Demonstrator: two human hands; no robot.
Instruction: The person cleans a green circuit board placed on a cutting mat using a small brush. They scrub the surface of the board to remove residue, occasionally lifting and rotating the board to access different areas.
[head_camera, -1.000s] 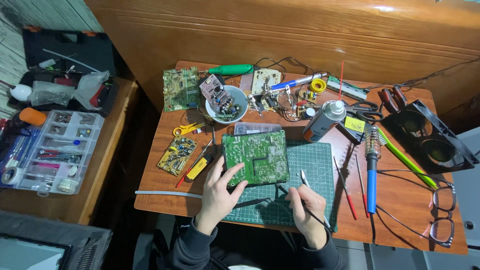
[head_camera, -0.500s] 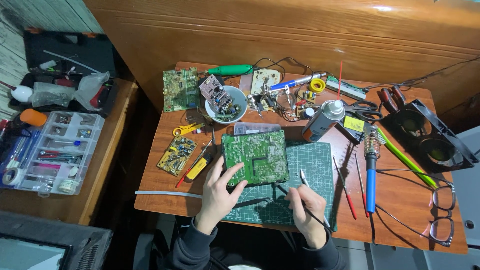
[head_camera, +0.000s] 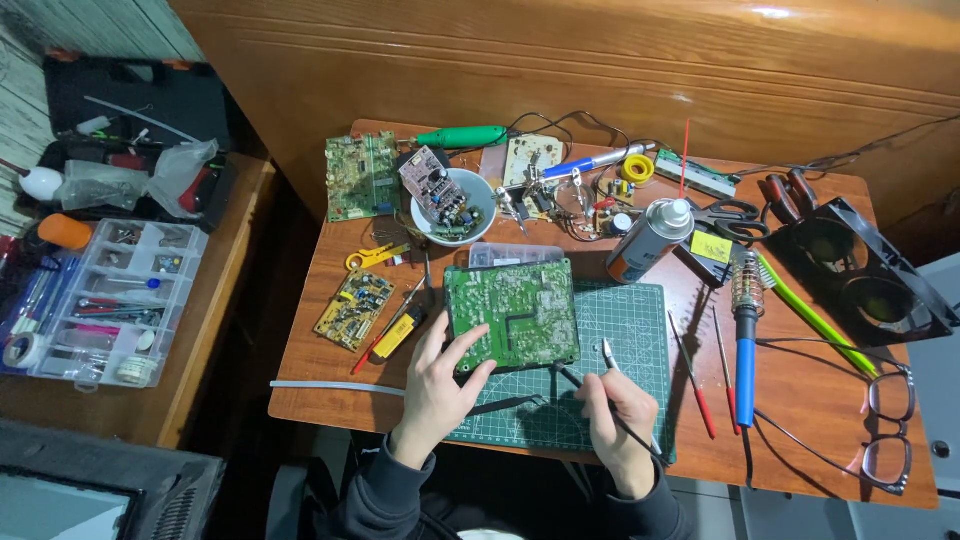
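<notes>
Left grip (head_camera: 440, 375) lies open, fingers steadying the green circuit board (head_camera: 512, 313) on the cutting mat (head_camera: 620, 330); right grip (head_camera: 618, 405) pinches tweezers (head_camera: 608, 354) just beside the board; bench (head_camera: 800, 420) cluttered.

Person's body, lower centre of the frame: two bare hands, the left hand (head_camera: 437, 385) and the right hand (head_camera: 620, 415), without gloves, rings or a watch in view. Both forearms wear dark, near-black long sleeves (head_camera: 385, 490) of soft fabric, each ending in a close ribbed cuff at the wrist. The fabric creases at both cuffs. No markings are legible on it.
</notes>
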